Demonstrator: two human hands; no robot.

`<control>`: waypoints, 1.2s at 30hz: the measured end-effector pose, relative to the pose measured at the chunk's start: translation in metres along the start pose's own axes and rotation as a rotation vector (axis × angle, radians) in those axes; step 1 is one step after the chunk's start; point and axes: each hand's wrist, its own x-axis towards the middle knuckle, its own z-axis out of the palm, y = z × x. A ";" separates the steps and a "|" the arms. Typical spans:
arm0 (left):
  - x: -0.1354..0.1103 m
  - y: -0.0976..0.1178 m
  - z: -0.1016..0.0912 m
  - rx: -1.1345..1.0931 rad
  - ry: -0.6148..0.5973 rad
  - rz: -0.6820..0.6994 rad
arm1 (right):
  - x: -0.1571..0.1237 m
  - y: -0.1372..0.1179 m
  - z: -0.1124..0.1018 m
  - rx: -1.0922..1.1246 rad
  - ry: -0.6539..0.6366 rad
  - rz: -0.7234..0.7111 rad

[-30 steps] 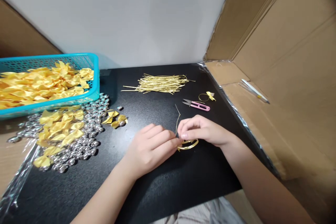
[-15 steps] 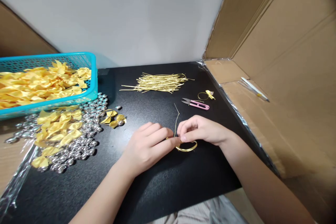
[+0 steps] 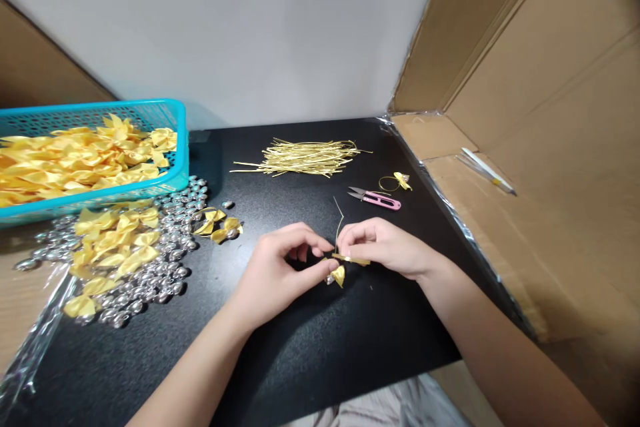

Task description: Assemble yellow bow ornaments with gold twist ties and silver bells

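A gold wire tie, bent into a ring (image 3: 359, 260), is pinched in the fingers of my right hand (image 3: 383, 247); I see the ring nearly edge-on. One thin loose end (image 3: 341, 223) of the tie sticks up and away from me. At the ring's left side hangs a yellow ribbon bow (image 3: 339, 275) with a small silver ball, probably a bell, beside it. My left hand (image 3: 285, 267) has its thumb on the bow and its index fingertip close by, the other fingers curled loosely. Pink thread snips (image 3: 375, 198) lie beyond my right hand.
Gold ties (image 3: 310, 157) lie in a bundle at the back. A blue basket (image 3: 183, 147) of yellow bows stands left, with silver balls (image 3: 165, 273) and loose bows (image 3: 117, 233) before it. Finished-looking bow rings (image 3: 401, 180) lie right and left. Cardboard walls (image 3: 550, 113) enclose the right.
The ring has turned from lying face-up to nearly edge-on, and the bow with its silver ball has come into sight. My left fingers have lifted and spread from the thumb.
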 end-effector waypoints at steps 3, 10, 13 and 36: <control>0.000 0.002 0.001 -0.087 -0.112 -0.219 | 0.002 0.002 0.002 -0.060 0.063 -0.045; -0.002 -0.002 0.006 -0.203 -0.124 -0.384 | 0.004 0.005 0.006 -0.165 0.107 -0.074; -0.002 0.000 0.007 -0.180 -0.133 -0.386 | 0.004 0.004 0.007 -0.201 0.120 -0.090; -0.005 0.000 0.005 -0.147 -0.288 -0.549 | -0.001 0.006 0.014 -0.449 0.080 -0.098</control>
